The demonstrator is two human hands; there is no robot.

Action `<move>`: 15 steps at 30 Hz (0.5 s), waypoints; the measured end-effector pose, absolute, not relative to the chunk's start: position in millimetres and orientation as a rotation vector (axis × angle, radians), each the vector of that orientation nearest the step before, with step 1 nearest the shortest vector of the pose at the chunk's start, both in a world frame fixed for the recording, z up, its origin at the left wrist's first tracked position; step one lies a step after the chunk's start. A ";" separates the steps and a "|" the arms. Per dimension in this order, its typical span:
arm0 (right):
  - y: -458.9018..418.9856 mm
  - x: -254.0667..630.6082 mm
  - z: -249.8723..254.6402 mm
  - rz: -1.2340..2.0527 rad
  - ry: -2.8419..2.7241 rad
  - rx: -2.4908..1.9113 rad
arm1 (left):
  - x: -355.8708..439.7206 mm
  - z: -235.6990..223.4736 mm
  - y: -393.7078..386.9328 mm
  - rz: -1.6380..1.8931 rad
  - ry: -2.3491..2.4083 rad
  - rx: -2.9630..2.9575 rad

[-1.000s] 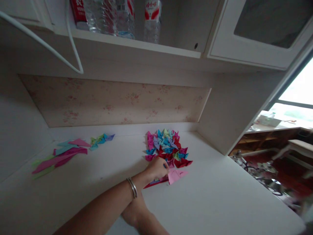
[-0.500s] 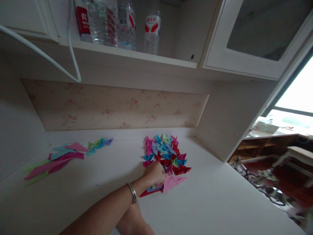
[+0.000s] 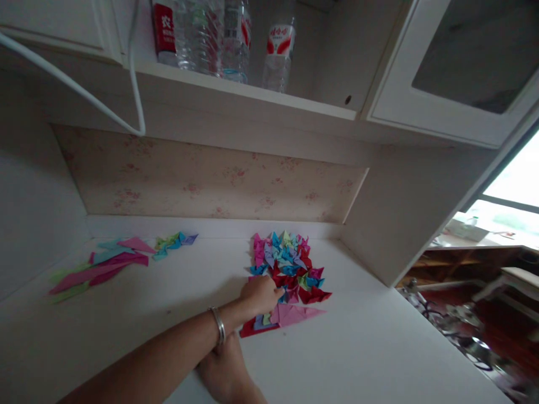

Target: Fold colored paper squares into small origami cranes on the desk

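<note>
My left hand (image 3: 260, 295), a bracelet (image 3: 219, 325) on its wrist, reaches to the front left edge of a cluster of small folded paper cranes (image 3: 290, 261). Its fingers are curled together, their tips beside a bit of blue paper; what they pinch, if anything, is hidden. Just in front of these fingers lies a pink folded paper (image 3: 297, 315), partly over a stack of red and bluish folded papers (image 3: 257, 326). Crossing beneath my left wrist, my right hand (image 3: 225, 362) rests low near the white tabletop, its fingers hidden.
Flat folded paper strips (image 3: 101, 268) lie at the left, with a few small folded pieces (image 3: 173, 244) beside them. Overhead, a shelf (image 3: 252, 94) holds plastic bottles (image 3: 278, 56). A white cable (image 3: 84, 87) hangs down at upper left. A side panel (image 3: 404, 207) bounds the right.
My left hand has shifted slightly left, off the pink folded paper, showing more of it. My right hand stays crossed under the left wrist. The camera view has tilted and shifted a little.
</note>
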State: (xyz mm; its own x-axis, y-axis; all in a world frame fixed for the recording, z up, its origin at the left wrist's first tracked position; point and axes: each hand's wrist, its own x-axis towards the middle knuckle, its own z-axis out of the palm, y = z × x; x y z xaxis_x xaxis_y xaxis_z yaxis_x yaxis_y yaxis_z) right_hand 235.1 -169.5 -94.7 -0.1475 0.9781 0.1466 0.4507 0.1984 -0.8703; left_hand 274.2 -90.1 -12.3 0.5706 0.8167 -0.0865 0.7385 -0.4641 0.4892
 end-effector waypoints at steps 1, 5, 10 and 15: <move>-169.4 234.8 -97.2 0.905 -1.704 -1.377 | 267.2 -10.9 -90.8 0.254 1.240 2.323; -170.8 234.4 -102.3 0.915 -1.659 -1.431 | 221.9 -9.9 -94.6 0.543 1.185 2.222; -173.9 233.0 -95.7 0.883 -1.636 -1.408 | 136.4 -29.9 -104.6 0.845 1.261 1.605; -175.5 231.2 -88.5 0.889 -1.680 -1.436 | 61.7 -58.8 -124.7 0.846 1.319 1.098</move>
